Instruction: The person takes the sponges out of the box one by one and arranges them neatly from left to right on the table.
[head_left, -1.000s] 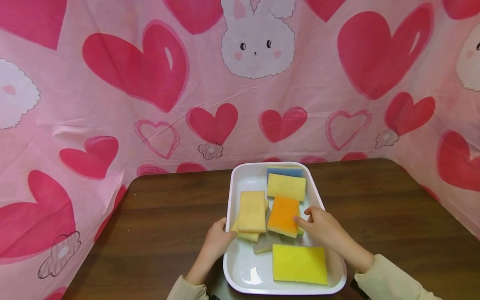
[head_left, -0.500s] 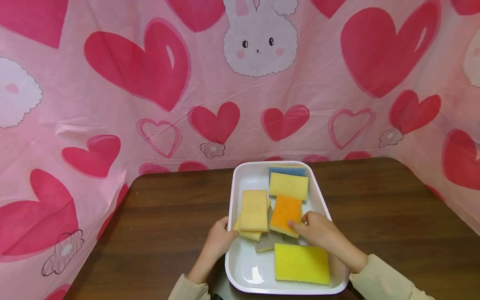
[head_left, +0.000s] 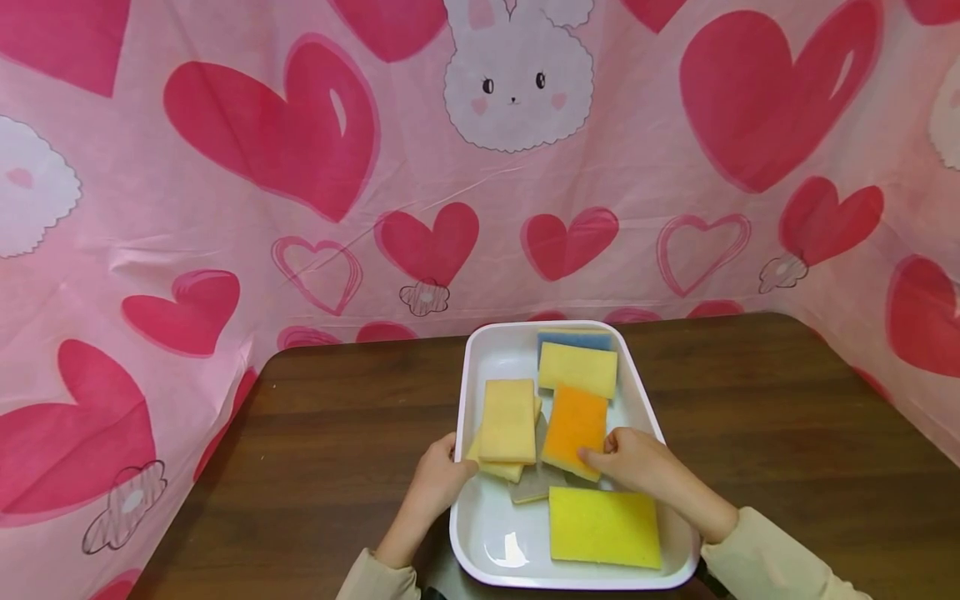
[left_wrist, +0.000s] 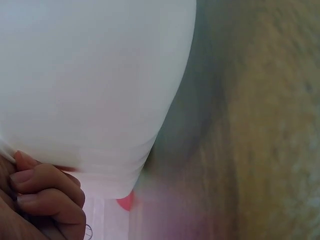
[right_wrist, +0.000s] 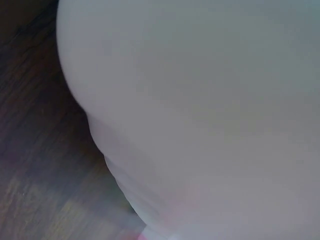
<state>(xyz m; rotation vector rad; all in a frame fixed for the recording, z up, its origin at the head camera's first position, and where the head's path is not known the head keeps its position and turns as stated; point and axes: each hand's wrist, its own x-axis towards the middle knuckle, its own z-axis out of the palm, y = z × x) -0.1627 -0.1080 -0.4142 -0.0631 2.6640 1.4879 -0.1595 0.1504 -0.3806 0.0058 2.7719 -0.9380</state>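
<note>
In the head view my left hand [head_left: 437, 477] grips the left rim of a white tray [head_left: 501, 557], thumb over the edge. Curled fingers [left_wrist: 52, 192] show against the tray's outer wall [left_wrist: 95, 75] in the left wrist view. My right hand [head_left: 648, 467] reaches over the right rim and pinches an orange sponge [head_left: 573, 425] at its lower right, thumb on top and the other fingers partly hidden. Beside it lies a pale yellow sponge [head_left: 507, 421] stacked on another yellow one [head_left: 501, 472]. Only the tray's outside [right_wrist: 190, 110] fills the right wrist view; that hand is out of it.
Nearest the front lies a bright yellow sponge [head_left: 603, 527]. A grey-faced sponge [head_left: 536, 485] is partly covered mid-tray. Toward the back, a yellow sponge [head_left: 577, 369] overlaps a blue one [head_left: 576, 340]. The dark wooden table [head_left: 345, 433] meets a pink heart-print cloth [head_left: 337, 275].
My right thumb has moved left from the orange sponge's side edge onto its face, and the sponge has tilted and shifted slightly. The left hand keeps its hold on the rim.
</note>
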